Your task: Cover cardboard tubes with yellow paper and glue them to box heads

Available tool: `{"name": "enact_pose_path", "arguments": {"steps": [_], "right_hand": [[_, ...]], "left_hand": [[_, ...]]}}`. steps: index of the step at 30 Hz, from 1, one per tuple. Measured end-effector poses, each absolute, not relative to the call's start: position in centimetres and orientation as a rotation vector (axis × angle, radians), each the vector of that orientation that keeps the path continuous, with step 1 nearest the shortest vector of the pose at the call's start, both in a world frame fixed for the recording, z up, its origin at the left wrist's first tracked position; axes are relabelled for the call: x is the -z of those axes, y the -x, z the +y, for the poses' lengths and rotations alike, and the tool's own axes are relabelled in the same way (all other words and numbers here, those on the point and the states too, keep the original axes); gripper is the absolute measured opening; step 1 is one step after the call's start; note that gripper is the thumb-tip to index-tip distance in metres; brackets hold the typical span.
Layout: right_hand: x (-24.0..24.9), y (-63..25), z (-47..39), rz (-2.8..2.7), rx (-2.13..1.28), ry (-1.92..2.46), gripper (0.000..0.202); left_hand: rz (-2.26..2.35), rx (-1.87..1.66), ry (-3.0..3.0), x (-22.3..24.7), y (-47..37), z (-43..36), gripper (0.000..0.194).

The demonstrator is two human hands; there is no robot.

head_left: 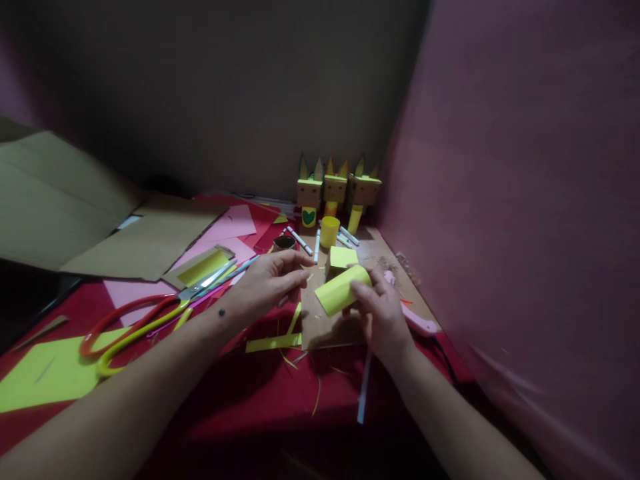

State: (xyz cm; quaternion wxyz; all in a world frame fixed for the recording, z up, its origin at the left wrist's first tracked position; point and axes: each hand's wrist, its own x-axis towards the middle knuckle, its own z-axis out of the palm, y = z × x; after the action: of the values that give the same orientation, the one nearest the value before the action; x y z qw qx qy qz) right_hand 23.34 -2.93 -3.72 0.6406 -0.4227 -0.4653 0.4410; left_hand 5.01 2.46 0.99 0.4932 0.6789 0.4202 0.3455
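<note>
My right hand [383, 310] grips a curled piece of yellow paper [340, 291], its thumb on the near side; the paper looks half rolled like a tube. To its left, my left hand [283, 277] hovers over the board with thumb and fingers apart, and nothing clear shows in it. Just behind the yellow paper sits a small box with a yellow top [344, 257]. A yellow cylinder [329, 231] stands behind that box. Below my right hand a pale narrow strip [365, 393] hangs down; whether the hand holds it I cannot tell.
Scissors [190, 293] lie left of my left forearm. Three box-headed figures with pointed ears [310, 192] stand at the back. White markers [300, 241], a brown cardboard ring [285, 243] and a pink-handled tool [420, 321] lie around the brown board [320, 337]. Cardboard [145, 233] covers the left.
</note>
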Motion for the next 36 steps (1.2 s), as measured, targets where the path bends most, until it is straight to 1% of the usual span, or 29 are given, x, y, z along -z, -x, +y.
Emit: {"name": "enact_pose_path", "arguments": {"steps": [3, 4, 5, 7, 11, 13, 16, 19, 22, 25, 27, 31, 36], "right_hand": [[4.1, -23.1, -3.3, -1.383, -0.327, 1.089, 0.043], [4.2, -23.0, -3.3, -1.478, -0.197, 1.139, 0.043], [4.3, -22.9, -3.2, -1.568, -0.136, 1.196, 0.042], [4.5, -22.7, -2.8, -1.704, -0.157, 1.31, 0.043], [5.0, -22.6, -2.4, -1.723, -0.277, 1.404, 0.056], [5.1, -22.6, -2.5, -1.702, -0.336, 1.429, 0.061], [5.0, -22.6, -2.7, -1.688, -0.418, 1.424, 0.066], [4.7, -22.7, -3.0, -1.665, -0.417, 1.351, 0.062], [4.6, -22.9, -3.3, -1.571, -0.427, 1.276, 0.048], [4.6, -23.0, -3.4, -1.472, -0.486, 1.213, 0.034], [4.7, -23.1, -3.4, -1.447, -0.487, 1.175, 0.029], [4.9, -23.2, -3.3, -1.48, -0.409, 1.153, 0.034], [5.3, -23.1, -3.3, -1.507, -0.427, 1.146, 0.042]], "left_hand": [[1.03, -0.867, -1.662, -0.7, -4.9, 2.9, 0.018], [1.028, -0.869, -1.659, -0.6, -4.9, 3.1, 0.017], [1.023, -0.869, -1.654, -0.5, -4.9, 3.2, 0.017], [1.013, -0.862, -1.648, -0.4, -5.0, 3.4, 0.017], [1.0, -0.824, -1.668, -0.1, -5.2, 3.4, 0.018], [0.982, -0.794, -1.683, 0.1, -5.2, 3.4, 0.022], [0.892, -0.684, -1.759, 0.3, -4.9, 3.4, 0.034], [0.814, -0.525, -1.839, 0.6, -4.7, 3.4, 0.052], [0.804, -0.498, -1.84, 0.9, -4.7, 3.2, 0.065], [0.802, -0.561, -1.86, 1.3, -5.1, 3.1, 0.064], [0.807, -0.589, -1.863, 1.7, -5.4, 3.0, 0.061], [0.786, -0.632, -1.853, 2.5, -6.0, 2.9, 0.055], [0.751, -0.664, -1.848, 2.9, -6.3, 2.6, 0.057]]}}
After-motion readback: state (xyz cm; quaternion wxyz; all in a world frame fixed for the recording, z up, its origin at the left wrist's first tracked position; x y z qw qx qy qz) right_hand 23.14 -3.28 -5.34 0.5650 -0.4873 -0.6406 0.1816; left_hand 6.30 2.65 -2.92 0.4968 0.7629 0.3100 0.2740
